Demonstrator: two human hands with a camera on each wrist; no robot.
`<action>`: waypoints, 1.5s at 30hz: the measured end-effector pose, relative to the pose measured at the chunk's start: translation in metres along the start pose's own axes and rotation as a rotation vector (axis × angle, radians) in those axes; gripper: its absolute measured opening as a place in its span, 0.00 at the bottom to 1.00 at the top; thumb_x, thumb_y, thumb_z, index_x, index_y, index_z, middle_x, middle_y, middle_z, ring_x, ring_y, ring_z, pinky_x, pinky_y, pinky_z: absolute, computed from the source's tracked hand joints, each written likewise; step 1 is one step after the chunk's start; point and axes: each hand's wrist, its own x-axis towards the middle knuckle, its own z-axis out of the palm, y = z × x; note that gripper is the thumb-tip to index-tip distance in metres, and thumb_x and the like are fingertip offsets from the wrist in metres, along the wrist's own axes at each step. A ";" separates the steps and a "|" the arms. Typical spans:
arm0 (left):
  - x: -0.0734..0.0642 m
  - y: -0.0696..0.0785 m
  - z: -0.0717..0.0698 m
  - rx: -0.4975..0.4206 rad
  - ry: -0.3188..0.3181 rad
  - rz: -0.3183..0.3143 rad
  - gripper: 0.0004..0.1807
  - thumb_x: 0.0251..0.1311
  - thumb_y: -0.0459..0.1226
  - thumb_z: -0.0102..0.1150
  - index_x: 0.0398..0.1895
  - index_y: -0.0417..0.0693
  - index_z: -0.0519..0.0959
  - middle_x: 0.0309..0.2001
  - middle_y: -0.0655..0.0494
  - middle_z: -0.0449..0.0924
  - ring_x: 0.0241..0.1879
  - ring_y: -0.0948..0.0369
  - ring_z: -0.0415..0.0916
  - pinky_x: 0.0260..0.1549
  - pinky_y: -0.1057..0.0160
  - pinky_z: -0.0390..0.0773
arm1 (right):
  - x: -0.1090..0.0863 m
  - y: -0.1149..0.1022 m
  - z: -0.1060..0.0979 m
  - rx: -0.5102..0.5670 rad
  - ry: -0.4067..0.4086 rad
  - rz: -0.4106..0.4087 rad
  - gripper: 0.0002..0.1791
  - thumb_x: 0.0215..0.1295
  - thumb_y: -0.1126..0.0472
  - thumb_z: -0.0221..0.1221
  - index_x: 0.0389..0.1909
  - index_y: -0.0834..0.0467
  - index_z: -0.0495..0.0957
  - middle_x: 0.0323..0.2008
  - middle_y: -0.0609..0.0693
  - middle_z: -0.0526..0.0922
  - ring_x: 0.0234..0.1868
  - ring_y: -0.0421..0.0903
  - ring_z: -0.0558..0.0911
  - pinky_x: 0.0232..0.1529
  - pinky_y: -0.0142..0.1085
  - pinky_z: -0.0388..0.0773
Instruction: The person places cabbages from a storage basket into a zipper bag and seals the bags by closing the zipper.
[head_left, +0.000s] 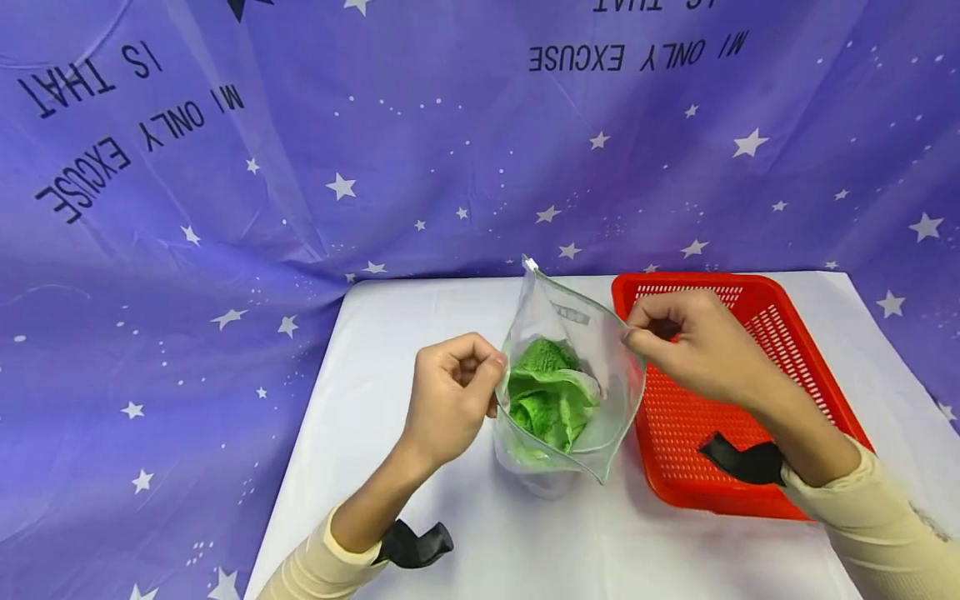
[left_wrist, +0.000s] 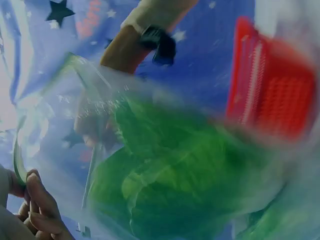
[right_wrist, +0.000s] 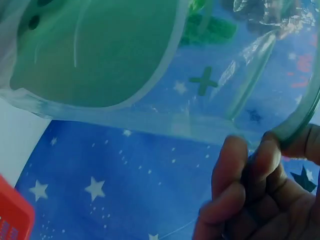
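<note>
A clear zip bag (head_left: 622, 392) with a white slider at its far corner stands on the white table, its mouth spread wide. Green leafy vegetable (head_left: 551, 400) lies inside it; the leaves (left_wrist: 175, 180) show through the plastic in the left wrist view. My left hand (head_left: 453, 400) pinches the bag's left rim between thumb and fingers. On the opposite rim, my right hand (head_left: 697, 346) pinches the edge the same way. The right wrist view shows the fingers (right_wrist: 265, 155) on the rim and a green print (right_wrist: 100, 50) on the bag's side.
A red perforated plastic basket (head_left: 813, 367) sits on the right of the white table (head_left: 375, 358), partly under my right forearm. Behind the table hangs a purple cloth (head_left: 420, 125) with stars and lettering. Black straps (head_left: 416, 546) are on both wrists.
</note>
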 end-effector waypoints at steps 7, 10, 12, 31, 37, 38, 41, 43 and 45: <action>-0.001 -0.006 0.007 -0.015 -0.044 -0.060 0.11 0.64 0.27 0.52 0.23 0.38 0.77 0.15 0.51 0.75 0.11 0.58 0.71 0.09 0.60 0.72 | -0.023 0.004 0.015 0.047 0.082 -0.003 0.08 0.64 0.68 0.63 0.41 0.56 0.81 0.29 0.46 0.80 0.29 0.42 0.78 0.31 0.30 0.74; 0.002 -0.006 0.006 -0.045 0.002 -0.044 0.10 0.63 0.27 0.52 0.23 0.36 0.77 0.15 0.50 0.75 0.11 0.57 0.70 0.09 0.61 0.72 | -0.038 0.001 0.027 0.096 0.205 -0.151 0.15 0.63 0.66 0.65 0.50 0.63 0.78 0.33 0.47 0.80 0.36 0.41 0.78 0.40 0.29 0.73; 0.003 -0.006 0.006 -0.058 0.030 -0.030 0.10 0.63 0.27 0.51 0.24 0.35 0.77 0.16 0.49 0.76 0.10 0.56 0.70 0.10 0.61 0.73 | -0.045 -0.002 0.037 0.120 0.306 -0.293 0.19 0.63 0.60 0.65 0.48 0.69 0.77 0.32 0.50 0.80 0.36 0.41 0.77 0.43 0.29 0.72; 0.001 -0.013 0.008 -0.072 0.115 0.076 0.10 0.63 0.28 0.50 0.22 0.35 0.74 0.16 0.49 0.73 0.12 0.58 0.72 0.11 0.62 0.74 | -0.039 -0.015 0.061 0.045 0.493 -0.674 0.15 0.65 0.58 0.65 0.26 0.67 0.83 0.24 0.53 0.83 0.22 0.45 0.78 0.31 0.29 0.77; 0.015 -0.041 -0.003 0.110 0.326 0.171 0.09 0.61 0.31 0.45 0.32 0.33 0.73 0.28 0.45 0.77 0.27 0.55 0.75 0.24 0.64 0.76 | -0.038 -0.016 0.062 0.057 0.483 -0.736 0.14 0.65 0.61 0.64 0.25 0.68 0.81 0.24 0.54 0.81 0.24 0.46 0.77 0.32 0.29 0.77; 0.019 -0.050 -0.007 0.156 0.364 0.157 0.10 0.60 0.32 0.44 0.37 0.32 0.74 0.33 0.44 0.77 0.33 0.54 0.75 0.28 0.64 0.75 | -0.038 -0.016 0.062 0.063 0.482 -0.746 0.14 0.65 0.61 0.64 0.25 0.68 0.81 0.24 0.54 0.81 0.24 0.46 0.77 0.31 0.30 0.76; 0.029 -0.076 -0.021 0.218 0.369 0.050 0.17 0.63 0.32 0.44 0.51 0.32 0.73 0.48 0.41 0.76 0.49 0.52 0.71 0.40 0.61 0.71 | -0.038 -0.017 0.062 0.084 0.477 -0.763 0.14 0.65 0.62 0.64 0.24 0.68 0.80 0.24 0.54 0.81 0.24 0.47 0.77 0.30 0.30 0.75; 0.034 -0.086 -0.028 0.208 0.298 -0.004 0.18 0.67 0.31 0.43 0.56 0.32 0.72 0.53 0.40 0.74 0.55 0.51 0.69 0.44 0.60 0.70 | -0.038 -0.017 0.062 0.095 0.476 -0.773 0.14 0.65 0.62 0.64 0.24 0.68 0.80 0.24 0.54 0.81 0.24 0.46 0.77 0.30 0.31 0.74; 0.037 -0.091 -0.031 0.159 0.233 -0.019 0.16 0.71 0.31 0.44 0.55 0.31 0.74 0.52 0.40 0.76 0.55 0.51 0.70 0.46 0.58 0.71 | -0.039 -0.017 0.060 0.098 0.476 -0.777 0.13 0.64 0.63 0.64 0.24 0.69 0.81 0.24 0.55 0.81 0.24 0.46 0.77 0.29 0.31 0.74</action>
